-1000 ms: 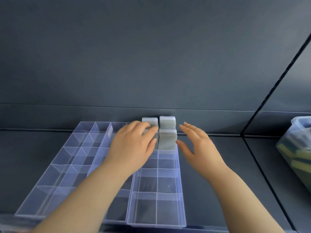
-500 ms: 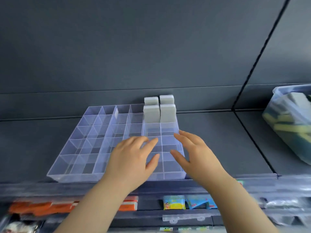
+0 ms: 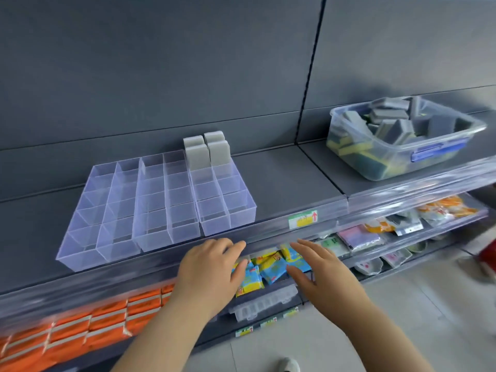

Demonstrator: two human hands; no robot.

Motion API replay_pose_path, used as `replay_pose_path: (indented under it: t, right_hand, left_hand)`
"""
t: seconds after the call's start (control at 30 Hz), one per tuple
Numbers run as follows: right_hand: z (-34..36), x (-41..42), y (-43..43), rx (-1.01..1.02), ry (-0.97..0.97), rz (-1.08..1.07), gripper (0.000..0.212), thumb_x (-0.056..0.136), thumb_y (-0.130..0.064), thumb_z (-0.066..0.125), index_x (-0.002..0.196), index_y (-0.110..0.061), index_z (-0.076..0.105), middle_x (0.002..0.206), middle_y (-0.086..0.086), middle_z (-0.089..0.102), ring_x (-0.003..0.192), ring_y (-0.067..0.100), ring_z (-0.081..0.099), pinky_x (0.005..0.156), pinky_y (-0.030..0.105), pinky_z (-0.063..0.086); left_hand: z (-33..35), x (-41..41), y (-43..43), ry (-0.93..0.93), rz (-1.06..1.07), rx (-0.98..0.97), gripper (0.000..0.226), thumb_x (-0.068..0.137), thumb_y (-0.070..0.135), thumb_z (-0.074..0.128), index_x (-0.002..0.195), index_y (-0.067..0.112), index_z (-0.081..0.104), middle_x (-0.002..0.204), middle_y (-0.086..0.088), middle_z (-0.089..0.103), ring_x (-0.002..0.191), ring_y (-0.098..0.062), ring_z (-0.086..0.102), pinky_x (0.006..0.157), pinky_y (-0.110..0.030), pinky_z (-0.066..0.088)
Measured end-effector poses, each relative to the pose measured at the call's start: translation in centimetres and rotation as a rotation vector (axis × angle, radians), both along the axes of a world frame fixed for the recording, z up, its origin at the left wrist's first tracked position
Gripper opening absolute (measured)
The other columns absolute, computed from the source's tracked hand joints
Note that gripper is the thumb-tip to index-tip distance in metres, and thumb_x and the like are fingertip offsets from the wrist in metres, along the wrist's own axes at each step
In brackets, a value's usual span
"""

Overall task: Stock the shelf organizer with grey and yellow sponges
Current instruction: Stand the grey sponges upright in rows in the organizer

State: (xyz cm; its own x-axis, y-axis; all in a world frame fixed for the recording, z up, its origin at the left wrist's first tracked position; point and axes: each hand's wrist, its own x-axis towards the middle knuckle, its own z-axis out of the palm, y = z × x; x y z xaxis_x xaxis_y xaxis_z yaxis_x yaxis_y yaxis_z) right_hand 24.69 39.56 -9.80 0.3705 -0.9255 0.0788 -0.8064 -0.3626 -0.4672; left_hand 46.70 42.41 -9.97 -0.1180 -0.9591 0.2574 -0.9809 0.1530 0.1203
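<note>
A clear plastic shelf organizer (image 3: 150, 210) with many small compartments lies on the dark grey shelf. Several grey sponges (image 3: 206, 153) stand upright in its far right compartments. A clear bin (image 3: 440, 154) at the right holds a heap of grey and yellow sponges (image 3: 389, 122). My left hand (image 3: 212, 267) and my right hand (image 3: 319, 269) hover in front of the shelf edge, below the organizer. Both hold nothing, with fingers loosely spread.
A clear price rail (image 3: 303, 218) runs along the shelf's front edge. The lower shelf carries orange packs (image 3: 88, 326), blue and yellow packets (image 3: 271, 267) and other bagged goods (image 3: 402, 224). Tiled floor and a shoe (image 3: 288, 365) show at the bottom.
Both hands have drawn back from the sponges in the organizer to the front of the shelf. The view has pulled back and turned right, so the sponge bin is now in full view.
</note>
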Motion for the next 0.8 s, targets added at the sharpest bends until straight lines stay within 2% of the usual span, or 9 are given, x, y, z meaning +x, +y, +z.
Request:
replay_pose_path:
  t: [0.17, 0.3, 0.4, 0.5, 0.67, 0.8]
  right_hand:
    - [1.6, -7.2, 0.4, -0.030, 0.008, -0.193, 0.051, 0.092, -0.047, 0.043, 0.140, -0.035, 0.032, 0.145, -0.020, 0.031, 0.133, 0.003, 0.027, 0.103, 0.016, 0.024]
    - [3.0, -13.6, -0.5, -0.100, -0.022, -0.326, 0.049, 0.090, -0.046, 0.046, 0.137, -0.037, 0.036, 0.140, -0.021, 0.037, 0.129, 0.005, 0.035, 0.102, 0.023, 0.032]
    - [3.7, -19.2, -1.9, -0.137, -0.045, -0.400, 0.048, 0.088, -0.043, 0.049, 0.135, -0.037, 0.039, 0.132, -0.024, 0.039, 0.127, 0.004, 0.037, 0.099, 0.020, 0.031]
    - [4.2, -24.4, -3.6, -0.145, -0.047, -0.439, 0.048, 0.087, -0.041, 0.051, 0.134, -0.037, 0.041, 0.122, -0.028, 0.036, 0.125, 0.005, 0.039, 0.096, 0.016, 0.027]
    - [4.3, -34.7, -7.2, -0.088, -0.032, -0.473, 0.050, 0.085, -0.045, 0.049, 0.133, -0.032, 0.045, 0.133, -0.013, 0.046, 0.126, 0.010, 0.041, 0.098, 0.018, 0.027]
    - [4.0, -39.8, -10.3, -0.086, -0.048, -0.467, 0.051, 0.082, -0.047, 0.048, 0.130, -0.030, 0.049, 0.130, -0.014, 0.049, 0.124, 0.011, 0.044, 0.097, 0.019, 0.029]
  left_hand:
    - [1.0, -5.9, -2.9, 0.042, -0.162, -0.071, 0.042, 0.082, 0.040, 0.040, 0.103, 0.023, 0.071, 0.087, 0.010, 0.066, 0.076, -0.013, 0.064, 0.058, -0.029, 0.052]
    - [2.2, -12.2, -6.6, 0.074, -0.281, -0.130, 0.040, 0.082, 0.038, 0.043, 0.104, 0.021, 0.071, 0.093, 0.008, 0.067, 0.082, -0.015, 0.065, 0.061, -0.028, 0.051]
    - [2.9, -17.8, -9.7, 0.089, -0.344, -0.149, 0.040, 0.083, 0.038, 0.042, 0.108, 0.021, 0.070, 0.093, 0.008, 0.067, 0.081, -0.015, 0.064, 0.061, -0.029, 0.051]
    - [3.2, -22.9, -12.7, 0.107, -0.381, -0.160, 0.040, 0.084, 0.037, 0.043, 0.110, 0.021, 0.069, 0.092, 0.009, 0.067, 0.080, -0.014, 0.064, 0.059, -0.029, 0.051]
    - [3.1, -33.4, -17.3, 0.156, -0.393, -0.130, 0.040, 0.084, 0.037, 0.043, 0.112, 0.021, 0.067, 0.094, 0.008, 0.067, 0.083, -0.014, 0.065, 0.062, -0.029, 0.053]
    - [3.4, -38.3, -19.8, 0.152, -0.411, -0.125, 0.039, 0.084, 0.036, 0.043, 0.110, 0.022, 0.068, 0.094, 0.009, 0.068, 0.082, -0.012, 0.065, 0.062, -0.026, 0.052]
